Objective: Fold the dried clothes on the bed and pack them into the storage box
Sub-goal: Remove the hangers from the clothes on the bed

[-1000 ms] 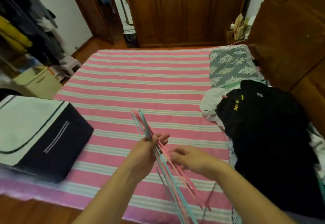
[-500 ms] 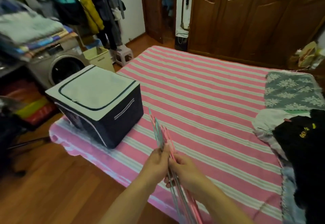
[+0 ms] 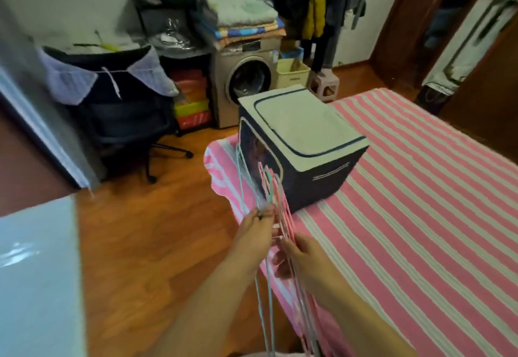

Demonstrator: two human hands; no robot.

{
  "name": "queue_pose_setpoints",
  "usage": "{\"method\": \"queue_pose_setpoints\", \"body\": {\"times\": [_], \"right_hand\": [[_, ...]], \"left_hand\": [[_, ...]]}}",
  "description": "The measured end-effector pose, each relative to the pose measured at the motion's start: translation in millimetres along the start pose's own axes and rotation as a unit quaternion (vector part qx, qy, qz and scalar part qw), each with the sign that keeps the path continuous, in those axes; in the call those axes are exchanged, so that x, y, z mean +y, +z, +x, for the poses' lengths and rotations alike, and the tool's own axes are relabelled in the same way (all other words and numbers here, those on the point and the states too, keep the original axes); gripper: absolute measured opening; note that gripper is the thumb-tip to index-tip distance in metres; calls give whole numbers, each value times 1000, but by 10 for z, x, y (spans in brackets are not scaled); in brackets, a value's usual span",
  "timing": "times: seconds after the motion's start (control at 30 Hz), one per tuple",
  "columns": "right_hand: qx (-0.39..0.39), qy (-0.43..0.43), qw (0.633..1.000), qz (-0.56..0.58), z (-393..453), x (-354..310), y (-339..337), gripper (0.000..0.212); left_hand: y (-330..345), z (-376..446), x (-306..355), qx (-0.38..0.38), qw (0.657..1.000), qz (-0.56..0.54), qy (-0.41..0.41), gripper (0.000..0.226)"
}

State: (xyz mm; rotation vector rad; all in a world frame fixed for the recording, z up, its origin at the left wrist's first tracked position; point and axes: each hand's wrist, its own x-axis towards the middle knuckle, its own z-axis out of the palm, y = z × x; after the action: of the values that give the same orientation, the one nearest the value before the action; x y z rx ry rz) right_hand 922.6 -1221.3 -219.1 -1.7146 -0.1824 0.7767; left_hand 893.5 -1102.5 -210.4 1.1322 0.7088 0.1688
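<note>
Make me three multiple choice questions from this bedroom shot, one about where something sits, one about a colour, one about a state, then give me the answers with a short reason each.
1. Where does the storage box sit?
A. on the wood floor
B. on the corner of the bed
C. on top of the washing machine

2. What colours are the hangers?
A. black and white
B. pink and pale teal
C. yellow and red

3. What is the state of the storage box lid?
A. closed flat
B. flipped fully open
C. removed and lying on the floor

Answers:
1 B, the box rests on the striped sheet at the bed's near corner.
2 B, thin pink and teal frames are bunched in the left hand and right hand.
3 A, the pale top panel lies flat on the box.
</note>
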Motion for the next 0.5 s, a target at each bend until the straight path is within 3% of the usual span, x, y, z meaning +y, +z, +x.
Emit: {"method": "queue_pose_setpoints", "body": {"times": [0.23,0.5], "right_hand": [[-121,-11,993,-8,405,-302,1099,23],[-275,7,956,-100,840,-516,2209,24]], "left_hand": [[-1111,-65,395,104,989,-77,73,25],[-2096,212,557,357,930,-60,66,15]]}}
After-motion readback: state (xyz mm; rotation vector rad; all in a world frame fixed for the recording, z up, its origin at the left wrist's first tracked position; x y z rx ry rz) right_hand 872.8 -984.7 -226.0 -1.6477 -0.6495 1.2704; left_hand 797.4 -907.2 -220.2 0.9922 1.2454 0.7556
